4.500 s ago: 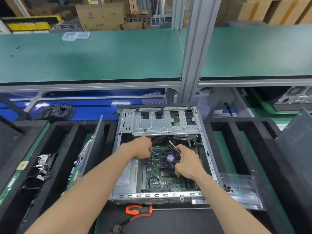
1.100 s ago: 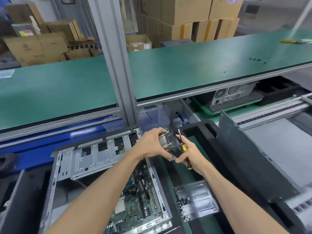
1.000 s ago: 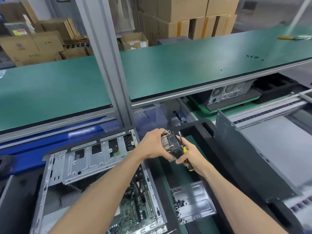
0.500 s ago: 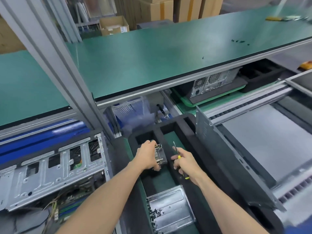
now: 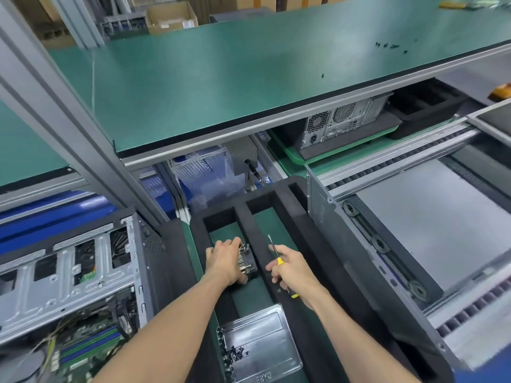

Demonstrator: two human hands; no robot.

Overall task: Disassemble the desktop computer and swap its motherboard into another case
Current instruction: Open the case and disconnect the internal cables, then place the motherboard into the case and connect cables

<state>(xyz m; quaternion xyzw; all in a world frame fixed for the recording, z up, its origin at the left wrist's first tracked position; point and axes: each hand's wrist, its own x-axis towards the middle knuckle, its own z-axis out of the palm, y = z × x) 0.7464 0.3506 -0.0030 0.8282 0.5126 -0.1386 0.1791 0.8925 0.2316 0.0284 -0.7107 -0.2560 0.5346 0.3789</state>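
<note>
My left hand (image 5: 225, 262) grips the CPU cooler (image 5: 246, 262), a finned metal heatsink with a black fan, low inside the left compartment of the black foam tray (image 5: 279, 189). My right hand (image 5: 290, 269) hovers just to the right, closed around a yellow-handled screwdriver (image 5: 276, 254) whose tip points up and away. The open computer case (image 5: 77, 275) lies at the left, its green motherboard (image 5: 85, 352) showing at the lower left.
A clear plastic lid (image 5: 260, 344) holding several black screws lies in the tray near me. A grey case side panel (image 5: 326, 214) stands at the tray's right edge. A roller conveyor (image 5: 414, 228) runs at right. Another computer (image 5: 343, 120) sits under the green shelf (image 5: 249, 73).
The cooler came out of the case and travelled right. Over the last half second my left hand has lowered it deeper into the foam tray compartment; my right hand stayed beside it.
</note>
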